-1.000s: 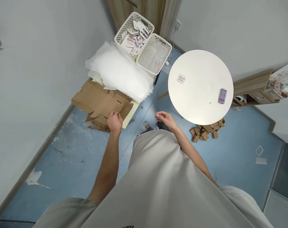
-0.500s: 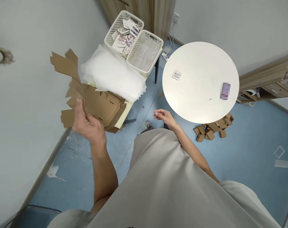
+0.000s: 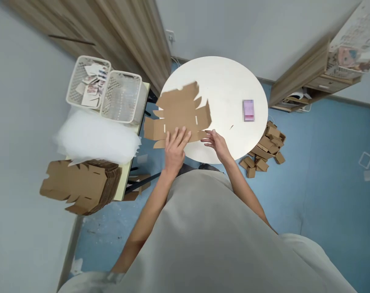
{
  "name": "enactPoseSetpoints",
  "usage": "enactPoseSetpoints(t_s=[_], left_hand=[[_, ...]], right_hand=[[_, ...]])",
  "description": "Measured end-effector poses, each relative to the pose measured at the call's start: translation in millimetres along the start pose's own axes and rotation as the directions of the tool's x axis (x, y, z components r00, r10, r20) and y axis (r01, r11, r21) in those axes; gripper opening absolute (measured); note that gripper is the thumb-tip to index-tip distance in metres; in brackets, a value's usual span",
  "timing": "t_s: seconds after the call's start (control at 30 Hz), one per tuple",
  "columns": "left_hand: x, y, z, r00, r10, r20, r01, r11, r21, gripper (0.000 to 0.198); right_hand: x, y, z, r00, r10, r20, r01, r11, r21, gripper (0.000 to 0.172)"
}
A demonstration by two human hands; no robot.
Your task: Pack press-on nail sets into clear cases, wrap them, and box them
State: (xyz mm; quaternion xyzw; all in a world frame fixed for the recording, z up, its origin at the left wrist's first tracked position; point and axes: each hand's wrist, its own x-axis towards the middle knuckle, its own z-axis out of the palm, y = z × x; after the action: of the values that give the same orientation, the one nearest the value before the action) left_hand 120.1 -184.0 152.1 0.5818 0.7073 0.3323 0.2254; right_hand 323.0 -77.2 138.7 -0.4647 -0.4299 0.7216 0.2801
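Observation:
A flat, unfolded cardboard box blank (image 3: 180, 106) with slots and cut flaps lies over the left part of the round white table (image 3: 224, 77). Across its near edge my left hand (image 3: 175, 150) rests palm down, fingers stretched out and spread. At the blank's near right flap is my right hand (image 3: 218, 144), its fingers apart; whether the fingertips touch the cardboard I cannot tell. On the table's right side sits a blurred purple item (image 3: 248, 110), with a small dark scrap (image 3: 232, 127) nearer the middle.
To the left, a side table (image 3: 121, 191) carries a stack of cardboard blanks (image 3: 78, 181), white foam sheets (image 3: 96, 136), a basket of printed cards (image 3: 73, 87) and a basket of clear plastic pieces (image 3: 137, 97). Small folded boxes (image 3: 266, 144) pile on the floor at right. A wooden cabinet (image 3: 307, 77) stands beyond.
My left hand has brought a cardboard blank from the left stack onto the round table and now lies flat. The small clear case there is no longer visible. The view has turned left-to-right.

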Motion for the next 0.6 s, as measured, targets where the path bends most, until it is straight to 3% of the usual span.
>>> enactPoseSetpoints(t_s=[0.13, 0.27, 0.47, 0.6], left_hand=[[29.7, -4.8, 60.6, 0.966, 0.106, 0.234, -0.132, 0.987, 0.095, 0.080], [38.8, -21.4, 106.4, 0.920, 0.099, 0.379, -0.172, 0.971, 0.164, 0.077], [45.7, -60.5, 155.6, 0.840, 0.032, 0.542, -0.164, 0.966, 0.198, 0.072], [49.3, -79.9, 174.9, 0.770, -0.024, 0.638, -0.157, 0.962, 0.226, 0.065]], right_hand=[[14.9, 11.6, -51.1, 0.994, 0.022, -0.109, -0.022, 1.000, 0.000, 0.057], [31.4, 42.9, -85.8, 0.979, 0.090, -0.184, -0.086, 0.996, 0.026, 0.040], [49.6, 95.7, -101.0, 0.905, 0.290, -0.312, -0.290, 0.956, 0.049, 0.035], [50.7, 113.5, -103.7, 0.870, 0.294, -0.395, -0.367, 0.923, -0.120, 0.038]])
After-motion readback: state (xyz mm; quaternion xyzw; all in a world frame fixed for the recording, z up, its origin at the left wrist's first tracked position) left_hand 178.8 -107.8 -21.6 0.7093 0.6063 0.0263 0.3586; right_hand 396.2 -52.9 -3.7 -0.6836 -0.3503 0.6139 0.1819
